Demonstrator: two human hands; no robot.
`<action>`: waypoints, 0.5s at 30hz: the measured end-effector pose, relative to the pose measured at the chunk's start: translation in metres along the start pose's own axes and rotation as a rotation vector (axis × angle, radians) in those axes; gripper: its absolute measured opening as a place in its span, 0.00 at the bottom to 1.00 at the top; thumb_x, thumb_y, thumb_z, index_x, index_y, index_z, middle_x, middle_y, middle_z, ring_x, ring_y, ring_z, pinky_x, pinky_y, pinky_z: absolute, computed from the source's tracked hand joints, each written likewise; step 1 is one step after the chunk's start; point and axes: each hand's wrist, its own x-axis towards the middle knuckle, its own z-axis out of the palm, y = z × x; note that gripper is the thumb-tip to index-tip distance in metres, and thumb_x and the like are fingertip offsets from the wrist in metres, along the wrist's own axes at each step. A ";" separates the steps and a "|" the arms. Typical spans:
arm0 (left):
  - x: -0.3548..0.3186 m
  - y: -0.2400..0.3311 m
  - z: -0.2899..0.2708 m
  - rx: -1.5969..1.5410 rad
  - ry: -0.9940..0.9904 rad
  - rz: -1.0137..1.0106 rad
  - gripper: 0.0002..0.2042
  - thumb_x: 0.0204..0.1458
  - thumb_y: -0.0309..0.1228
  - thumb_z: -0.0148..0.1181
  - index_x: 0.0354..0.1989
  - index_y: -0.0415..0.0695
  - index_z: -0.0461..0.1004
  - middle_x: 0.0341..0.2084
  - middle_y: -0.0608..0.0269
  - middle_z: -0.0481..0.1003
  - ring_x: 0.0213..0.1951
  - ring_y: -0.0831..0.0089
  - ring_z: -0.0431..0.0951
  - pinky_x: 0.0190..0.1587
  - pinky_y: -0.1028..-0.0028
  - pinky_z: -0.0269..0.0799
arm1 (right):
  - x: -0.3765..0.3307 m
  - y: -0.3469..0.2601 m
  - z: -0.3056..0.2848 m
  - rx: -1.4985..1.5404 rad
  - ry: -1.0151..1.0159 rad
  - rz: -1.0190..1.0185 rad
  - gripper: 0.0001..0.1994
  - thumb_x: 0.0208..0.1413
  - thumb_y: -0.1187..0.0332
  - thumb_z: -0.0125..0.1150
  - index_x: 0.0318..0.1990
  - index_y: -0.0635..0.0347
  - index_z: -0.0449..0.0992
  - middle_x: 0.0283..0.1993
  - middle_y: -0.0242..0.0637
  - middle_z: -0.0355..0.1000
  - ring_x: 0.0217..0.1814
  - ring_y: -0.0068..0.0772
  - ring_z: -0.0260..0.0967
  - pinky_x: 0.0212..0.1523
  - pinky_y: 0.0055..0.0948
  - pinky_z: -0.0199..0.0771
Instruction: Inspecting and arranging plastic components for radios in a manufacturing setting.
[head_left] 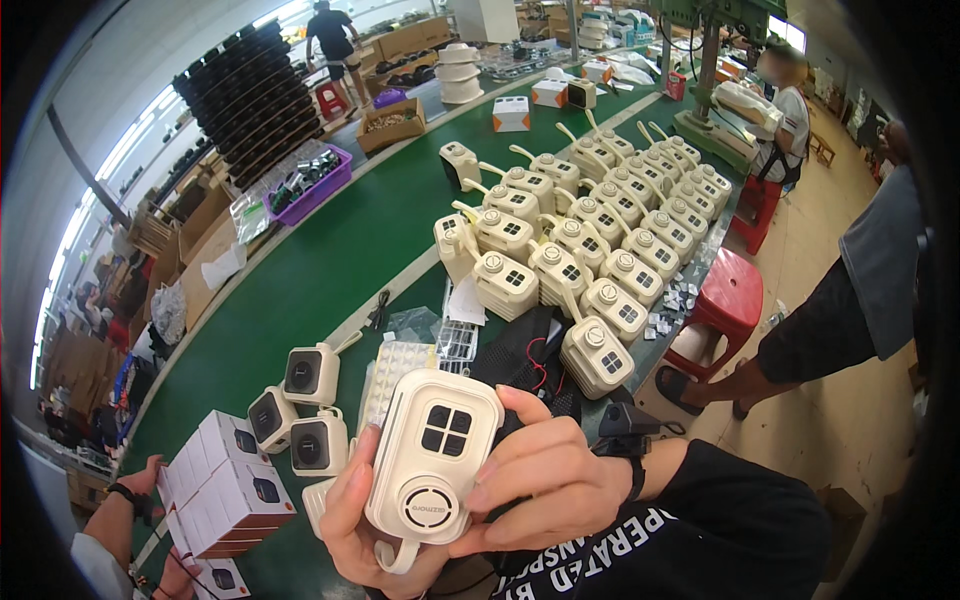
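Note:
Close in front of me I hold a cream portable speaker [410, 450], with four dark buttons, a round dial and a short strap loop on the face turned up. My left hand [350, 515] grips its left side and lower end. The fingers of my right hand [545, 480] are curled along its right edge. Behind it lies a sheet of small pale pads [400, 365], partly covered by the speaker. To the left stand several like speakers with dark square fronts, one of them a nearby speaker [319, 445].
Rows of cream speakers [600, 220] fill the right of the green table [290, 290]. White boxes [225, 480] are stacked at left, with another person's hand [145, 478] beside them. A red stool [728, 290] and a standing person [860, 280] are at right. Black fabric [510, 355] lies behind my hands.

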 end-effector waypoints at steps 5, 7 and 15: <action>-0.003 0.005 0.005 -0.073 0.149 -0.189 0.36 0.35 0.35 0.70 0.50 0.32 0.56 0.48 0.40 0.63 0.50 0.57 0.68 0.52 0.64 0.66 | -0.003 0.001 0.001 -0.056 -0.008 0.000 0.13 0.41 0.71 0.66 0.38 0.59 0.74 0.45 0.39 0.63 0.45 0.34 0.63 0.53 0.48 0.57; 0.000 0.001 0.002 -0.054 0.076 -0.180 0.37 0.35 0.37 0.70 0.51 0.32 0.56 0.48 0.42 0.64 0.49 0.58 0.68 0.52 0.65 0.65 | -0.004 0.003 -0.007 -0.056 -0.023 -0.001 0.14 0.40 0.70 0.67 0.38 0.59 0.74 0.46 0.40 0.63 0.45 0.35 0.62 0.53 0.46 0.59; 0.058 -0.113 -0.024 -0.071 -0.017 -0.694 0.18 0.45 0.31 0.59 0.42 0.34 0.65 0.35 0.60 0.70 0.37 0.76 0.70 0.40 0.77 0.65 | -0.020 0.016 -0.108 -0.533 0.205 0.415 0.14 0.38 0.79 0.63 0.37 0.62 0.71 0.42 0.41 0.66 0.42 0.36 0.65 0.42 0.28 0.64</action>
